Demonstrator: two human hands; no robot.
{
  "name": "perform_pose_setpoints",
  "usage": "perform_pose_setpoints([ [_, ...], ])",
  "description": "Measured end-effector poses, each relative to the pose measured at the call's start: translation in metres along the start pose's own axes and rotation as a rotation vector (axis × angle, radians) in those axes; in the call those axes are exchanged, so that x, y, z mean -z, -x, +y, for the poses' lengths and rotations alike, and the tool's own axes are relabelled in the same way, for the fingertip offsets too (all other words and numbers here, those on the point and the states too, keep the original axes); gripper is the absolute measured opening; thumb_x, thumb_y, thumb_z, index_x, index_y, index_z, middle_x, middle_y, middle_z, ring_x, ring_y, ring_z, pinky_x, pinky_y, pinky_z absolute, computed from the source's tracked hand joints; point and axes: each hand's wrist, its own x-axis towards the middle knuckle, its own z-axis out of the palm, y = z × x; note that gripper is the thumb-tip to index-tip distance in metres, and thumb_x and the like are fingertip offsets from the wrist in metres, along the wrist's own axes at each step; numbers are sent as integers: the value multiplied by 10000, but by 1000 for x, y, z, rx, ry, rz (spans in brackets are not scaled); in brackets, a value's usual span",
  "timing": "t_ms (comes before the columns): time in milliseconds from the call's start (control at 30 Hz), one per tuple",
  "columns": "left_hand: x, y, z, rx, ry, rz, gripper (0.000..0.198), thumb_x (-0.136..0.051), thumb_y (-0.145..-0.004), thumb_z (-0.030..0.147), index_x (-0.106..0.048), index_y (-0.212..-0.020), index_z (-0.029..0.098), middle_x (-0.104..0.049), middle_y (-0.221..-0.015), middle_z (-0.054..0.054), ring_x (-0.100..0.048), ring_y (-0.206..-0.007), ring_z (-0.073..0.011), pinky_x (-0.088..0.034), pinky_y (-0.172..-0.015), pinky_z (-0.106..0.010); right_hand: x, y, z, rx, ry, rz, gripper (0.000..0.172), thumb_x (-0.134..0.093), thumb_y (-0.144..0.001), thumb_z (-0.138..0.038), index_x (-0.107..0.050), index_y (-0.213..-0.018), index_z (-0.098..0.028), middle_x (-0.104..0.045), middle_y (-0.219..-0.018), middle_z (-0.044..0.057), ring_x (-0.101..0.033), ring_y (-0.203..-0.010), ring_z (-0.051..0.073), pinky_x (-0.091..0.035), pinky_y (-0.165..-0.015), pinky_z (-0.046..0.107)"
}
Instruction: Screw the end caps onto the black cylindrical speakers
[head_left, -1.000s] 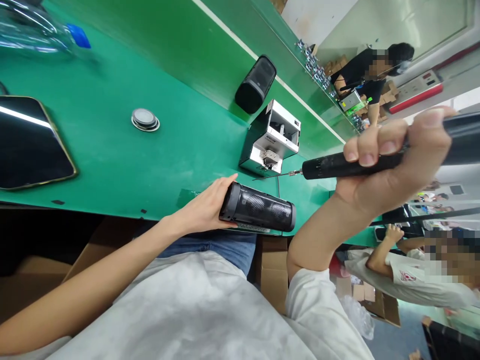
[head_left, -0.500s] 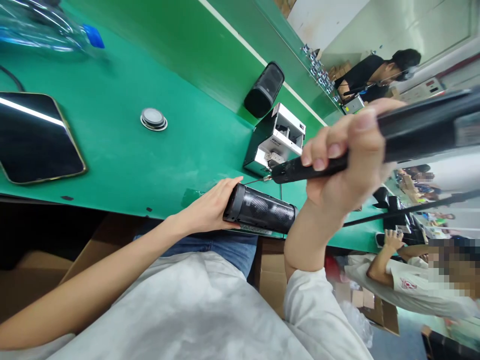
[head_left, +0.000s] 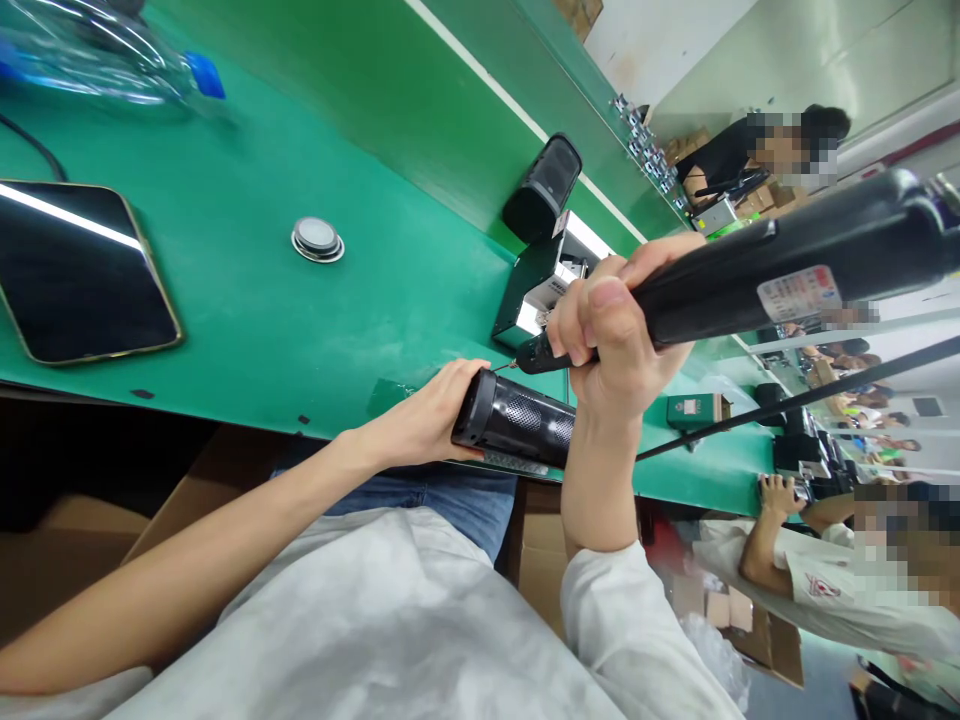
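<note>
Speaker (head_left: 517, 415) lies at the worktop's (head_left: 247, 310) near edge, left hand's (head_left: 431, 412) grip around one end, right hand's (head_left: 622, 335) clasping a screwdriver (head_left: 712, 290) aimed there, so probably mid-job, but can't tell what's fastened or left.

Tube (head_left: 517, 410): is showing black with dotted patches
Screwdriver (head_left: 720, 290): is showing black
Table (head_left: 240, 320): is showing green
Bottle cap (head_left: 205, 76): is showing bright blue
</note>
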Motion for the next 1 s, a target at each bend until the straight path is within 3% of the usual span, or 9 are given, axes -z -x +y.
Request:
perform_pose_setpoints([
  [167,2,0,0,-2,17,-3,1142,-1041,-855,471,-307,-1708,280,-533,-1617,-220,-591,-1504,-472,-572,-1251,-679,-1,3,5,-41,16,24,351,-969,-968,-405,-636,-957,-295,-469,-642,-115,-350,-366,65,-375,-344,209],
  [267,3,1,1,9,1,-7,1129,-1022,-867,461,-298,-1714,273,-522,-1631,-228,-576,-1525,-480,-561,-1264,-689,4,0,2,-61,-51,3,243,-925,-1020,-331,-686,-993,-298,-491,-613,-116,-435,-390,94,-429,-379,228],
  [367,4,2,3,38,-55,-21,1158,-1027,-856,415,-276,-1727,274,-516,-1622,-232,-557,-1530,-490,-545,-1268,-719,14,-11,-16,-69,-103,-1,118,-849,-1059,-229,-750,-1056,-294,-544,-642,-97,-493,-436,111,-478,-426,259],
  [533,8,2,5,-1,-160,-42,1205,-1039,-849,497,-263,-1741,272,-484,-1646,-244,-480,-1566,-521,-484,-1295,-767,46,-38,-52,109,34,257,147,-829,-1022,-210,-700,-996,-276,-410,-651,-94,-376,-446,96,-344,-415,269],
  [667,10,1,5,-7,-176,-49,1185,-1010,-868,586,-271,-1744,283,-515,-1625,-231,-490,-1542,-521,-431,-1304,-799,71,-50,-38,245,280,374,246,-818,-1005,-233,-596,-930,-308,-393,-619,-102,-391,-437,132,-325,-425,322],
  [800,11,3,4,34,-154,-55,1207,-1016,-867,577,-262,-1768,303,-532,-1637,-224,-519,-1532,-514,-465,-1281,-761,83,-51,-10,149,414,408,382,-883,-988,-510,-542,-940,-345,-408,-627,-80,-345,-469,162,-344,-475,373],
  [900,12,3,6,52,-134,-65,1196,-1018,-870,561,-273,-1771,309,-546,-1635,-214,-537,-1527,-504,-473,-1283,-743,87,-50,-1,30,430,416,533,-852,-946,-789,-526,-999,-371,-427,-661,-49,-406,-561,202,-425,-564,413],
  [1000,13,2,6,52,-133,-72,1200,-1017,-875,559,-264,-1776,310,-544,-1632,-213,-538,-1526,-504,-477,-1285,-738,88,-50,-2,-27,393,399,593,-852,-909,-857,-515,-1048,-389,-430,-678,-41,-430,-616,222,-450,-606,428],
])
